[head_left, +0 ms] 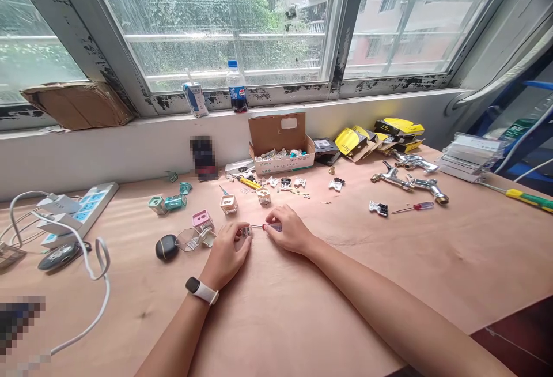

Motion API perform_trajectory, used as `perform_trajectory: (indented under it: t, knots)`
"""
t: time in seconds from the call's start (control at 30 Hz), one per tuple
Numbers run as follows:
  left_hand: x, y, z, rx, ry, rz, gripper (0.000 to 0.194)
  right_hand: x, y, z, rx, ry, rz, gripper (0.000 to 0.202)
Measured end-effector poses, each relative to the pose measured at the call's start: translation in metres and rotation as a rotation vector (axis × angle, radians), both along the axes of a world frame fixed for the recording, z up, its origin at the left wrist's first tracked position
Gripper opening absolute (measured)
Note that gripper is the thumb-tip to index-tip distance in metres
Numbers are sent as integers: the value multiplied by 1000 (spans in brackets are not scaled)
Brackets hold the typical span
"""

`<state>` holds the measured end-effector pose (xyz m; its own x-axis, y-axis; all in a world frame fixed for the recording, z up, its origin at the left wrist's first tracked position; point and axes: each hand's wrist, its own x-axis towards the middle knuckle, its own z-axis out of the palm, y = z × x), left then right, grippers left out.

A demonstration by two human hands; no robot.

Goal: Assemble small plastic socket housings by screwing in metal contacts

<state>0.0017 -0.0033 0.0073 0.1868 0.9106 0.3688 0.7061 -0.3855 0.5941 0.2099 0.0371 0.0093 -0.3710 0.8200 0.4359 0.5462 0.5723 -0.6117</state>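
Observation:
My left hand [225, 253] is closed, thumb and fingers pinching a small pencil sharpener part [246, 231] low over the table; much of it is hidden by the fingers. My right hand [288, 230] grips a screwdriver [258, 226] with a red and clear handle. Its shaft points left, and the tip is at or very near the sharpener part. Just behind the hands stand two cream two-hole pencil sharpeners [228, 204]. A pink sharpener [202, 219] sits left of my left hand, with a clear plastic cover [188, 240] in front of it.
Green sharpener pieces [175, 202], a black earbud case [166, 247] and a power strip [82, 215] lie left. An open carton [283, 162] of small parts stands behind. Metal taps [393, 178], another screwdriver [417, 207] and a black-and-white part [378, 208] lie right.

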Motion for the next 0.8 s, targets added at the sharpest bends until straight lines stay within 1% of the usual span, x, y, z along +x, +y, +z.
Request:
perform_trajectory:
  t: [0.17, 0.27, 0.4, 0.5, 0.63, 0.8]
  knots:
    - [0, -1, 0, -4, 1, 0, 24, -1, 0, 1, -41, 209, -66, 4]
    - [-1, 0, 0, -3, 6, -2, 24, -1, 0, 2, -8, 233, -88, 7]
    - [-1, 0, 0, 7, 12, -3, 24, -1, 1, 0, -12, 241, -67, 10]
    - [0, 0, 1, 21, 9, 1, 24, -1, 0, -1, -18, 228, -26, 8]
    - [0, -1, 1, 46, 1, 10, 24, -1, 0, -2, 46, 135, 2, 2]
    - [-1, -1, 1, 46, -45, 47, 26, -1, -2, -2, 45, -17, -8, 9]
